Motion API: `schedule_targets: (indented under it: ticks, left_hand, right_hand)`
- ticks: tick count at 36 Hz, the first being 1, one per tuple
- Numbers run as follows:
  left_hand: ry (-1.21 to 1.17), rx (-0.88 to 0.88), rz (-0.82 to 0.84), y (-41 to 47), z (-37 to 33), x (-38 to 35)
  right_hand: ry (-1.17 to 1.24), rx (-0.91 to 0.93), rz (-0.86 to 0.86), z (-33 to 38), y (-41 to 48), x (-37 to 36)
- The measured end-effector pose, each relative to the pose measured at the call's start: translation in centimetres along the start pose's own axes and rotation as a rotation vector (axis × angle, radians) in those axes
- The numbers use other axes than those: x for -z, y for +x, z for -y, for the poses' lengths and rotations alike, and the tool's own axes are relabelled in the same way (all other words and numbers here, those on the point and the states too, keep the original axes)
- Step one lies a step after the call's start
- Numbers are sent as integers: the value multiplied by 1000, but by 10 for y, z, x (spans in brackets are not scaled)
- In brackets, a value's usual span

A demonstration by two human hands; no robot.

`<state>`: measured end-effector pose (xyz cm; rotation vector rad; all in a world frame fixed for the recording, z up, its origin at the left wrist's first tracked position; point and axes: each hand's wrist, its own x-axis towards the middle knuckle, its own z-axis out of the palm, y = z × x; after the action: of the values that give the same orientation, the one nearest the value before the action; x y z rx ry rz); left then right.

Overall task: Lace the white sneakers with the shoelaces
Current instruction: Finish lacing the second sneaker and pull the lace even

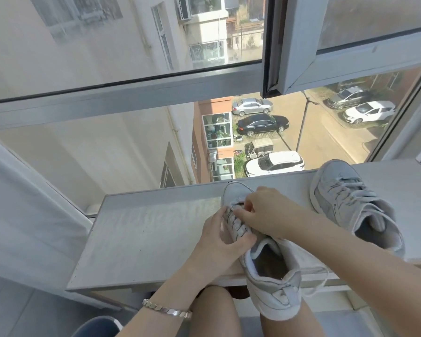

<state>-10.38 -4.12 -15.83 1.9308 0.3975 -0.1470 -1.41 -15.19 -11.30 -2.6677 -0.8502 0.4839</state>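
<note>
**Fig. 1. Lacing in progress, seen from above.** The near sneaker [272, 283] lies with its toe on the surface [144, 227] and its heel overhanging the near edge onto my knees. My left grip [219, 235] is curled around the sneaker's side, with the thumb pressing on the laced rows. My right grip [267, 212] is closed in a pinch on the shoelace [238, 227] near the toe-end eyelets (the exact eyelet is hidden by my fingers).

Several crossings already run up the tongue. A loose lace end [321, 278] trails off to the right of the heel, so I judge the upper eyelets and the tying remain to be done.

The second sneaker [345, 198] stands further right on the surface and appears fully laced.

Nearby are a bracelet [167, 310] on my left wrist and a window frame [289, 76], with an opening beyond the surface's far edge and parked cars [263, 124] far below. My right forearm passes close beside the second sneaker, and a nudge could push it towards that opening.
</note>
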Motion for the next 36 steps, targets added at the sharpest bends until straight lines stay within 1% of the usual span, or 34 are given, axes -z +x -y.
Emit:
schedule_targets:
  ticks: [3,7,9,10,13,15,17,20,22,25,28,31,33,36]
  left_hand:
    - [45,-15,6,0,-1,4]
    - [101,-57,-10,1,1,7]
    - [130,-64,-18,1,0,6]
    - [146,-67,-22,2,-1,6]
    - [184,-75,-9,3,0,7]
    - [176,-87,-8,4,2,9]
    - [112,-133,30,4,-1,13]
    - [-30,-180,97,7,-9,21]
    - [-56,-188,74,13,-14,25]
    - [108,-248,-27,23,-16,32]
    - [164,-266,-104,30,-9,40]
    - [144,-237,-155,33,-4,44]
    - [122,-223,-169,34,-3,42]
    - [85,-187,-158,33,-4,34]
  right_hand:
    - [53,51,16,2,2,-1]
    - [213,213,-58,1,-6,-1]
    - [316,233,-94,-3,-9,-2]
    - [374,206,-105,-7,-11,-2]
    - [568,51,-133,-21,-15,3]
    - [853,-39,-138,-30,-15,5]
    - [1148,-100,-109,-32,-15,7]
    - [1339,-99,-87,-27,-13,6]
    - [1373,-75,-71,-20,-10,4]
    - [1355,-13,-8,-10,-4,-1]
    - [1229,36,31,-2,0,-3]
    - [996,44,-43,-2,1,2]
    - [892,73,-79,-6,-6,11]
    - [957,160,-96,-15,-23,28]
